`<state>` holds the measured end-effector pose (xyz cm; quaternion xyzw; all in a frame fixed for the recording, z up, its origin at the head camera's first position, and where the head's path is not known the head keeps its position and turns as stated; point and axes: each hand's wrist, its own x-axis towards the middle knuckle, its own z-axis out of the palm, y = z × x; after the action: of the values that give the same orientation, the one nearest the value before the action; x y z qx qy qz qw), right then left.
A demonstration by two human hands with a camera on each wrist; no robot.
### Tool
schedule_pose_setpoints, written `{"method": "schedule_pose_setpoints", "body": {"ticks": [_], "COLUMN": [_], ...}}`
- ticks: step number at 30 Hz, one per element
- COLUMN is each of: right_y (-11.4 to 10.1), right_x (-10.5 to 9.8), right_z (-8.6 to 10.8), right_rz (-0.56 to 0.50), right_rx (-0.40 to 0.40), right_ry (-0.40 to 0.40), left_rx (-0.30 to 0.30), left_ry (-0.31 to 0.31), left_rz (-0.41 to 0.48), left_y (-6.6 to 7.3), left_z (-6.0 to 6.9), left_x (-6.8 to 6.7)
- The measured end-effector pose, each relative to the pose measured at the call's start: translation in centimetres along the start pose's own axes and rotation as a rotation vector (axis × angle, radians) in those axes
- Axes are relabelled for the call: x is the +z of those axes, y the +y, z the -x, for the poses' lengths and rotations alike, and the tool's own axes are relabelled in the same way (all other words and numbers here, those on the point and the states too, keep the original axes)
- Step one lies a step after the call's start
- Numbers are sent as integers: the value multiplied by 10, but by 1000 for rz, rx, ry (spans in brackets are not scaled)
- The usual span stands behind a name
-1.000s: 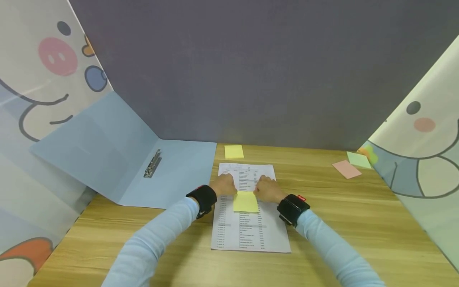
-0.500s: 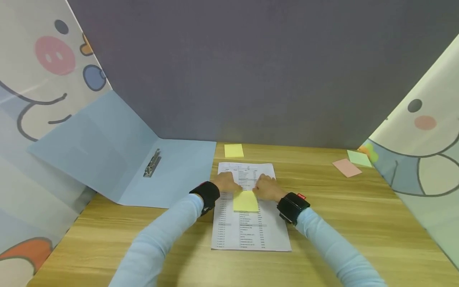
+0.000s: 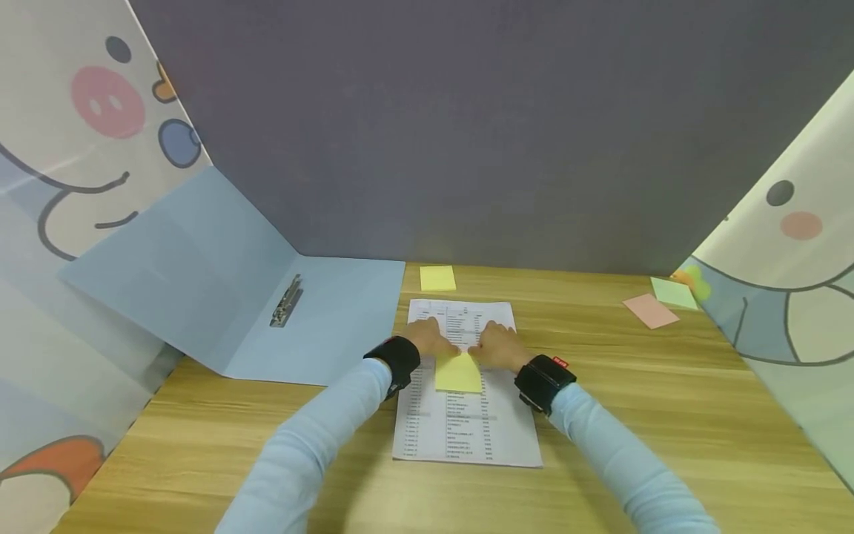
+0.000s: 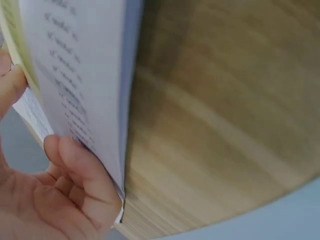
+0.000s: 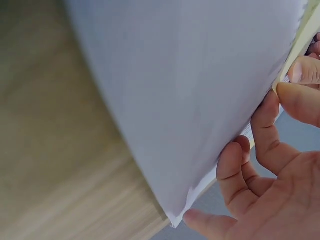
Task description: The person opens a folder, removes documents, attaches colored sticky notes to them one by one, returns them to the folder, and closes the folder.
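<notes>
A yellow sticky note lies on the printed sheets in the middle of the table. Its top right corner is pinched between thumb and index finger of the right hand, as the right wrist view shows. The left hand rests over the upper left of the sheets, its thumb reaching to the note's top edge. In the left wrist view the left hand's fingers are loosely bent against the paper. Both hands are close together, and the underside of the left fingertips is hidden in the head view.
To the left stands an opened blue folder with a metal clip. Another yellow note lies behind the sheets. A pink note and a green note lie at the back right, before a grey panel.
Along the note's top edge, the left hand has shifted to the right, from the left corner toward the right hand. The right hand has stayed at its corner.
</notes>
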<state>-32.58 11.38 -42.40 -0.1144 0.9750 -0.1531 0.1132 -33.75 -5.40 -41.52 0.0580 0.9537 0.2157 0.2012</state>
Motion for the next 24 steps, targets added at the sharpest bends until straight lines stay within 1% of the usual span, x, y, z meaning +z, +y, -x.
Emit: {"method": "schedule_pose_setpoints", "body": {"ticks": [3,5,10,12,16,19,24], "right_y": [-2,-3,-4,-4,-3,-3,-6], "right_x": [-2,-4,-6,-5,-1,2,2], "right_z": [0,0,-1,-1,-1,-3,-6], "right_rz": [-9,-16,-17,-11,6,-3,3], "right_rx": [12,12,2,6,10,44,129], "right_ry": [-7,-4,-4,-14,-43,-39,-40], "left_rx": [25,44,61,73,99,116,149], "left_ry": [-10,-5,1,-14,-56,-64,-38], "left_rz": [9,6,7,25,88,124,119], "left_y": [-3,-4,-11,-14,-21,-22,-20], "left_z": [0,-2,-6,-7,-7,-5,-3], "left_x": [-5,-8,-11,-12,-11,-11,-14]}}
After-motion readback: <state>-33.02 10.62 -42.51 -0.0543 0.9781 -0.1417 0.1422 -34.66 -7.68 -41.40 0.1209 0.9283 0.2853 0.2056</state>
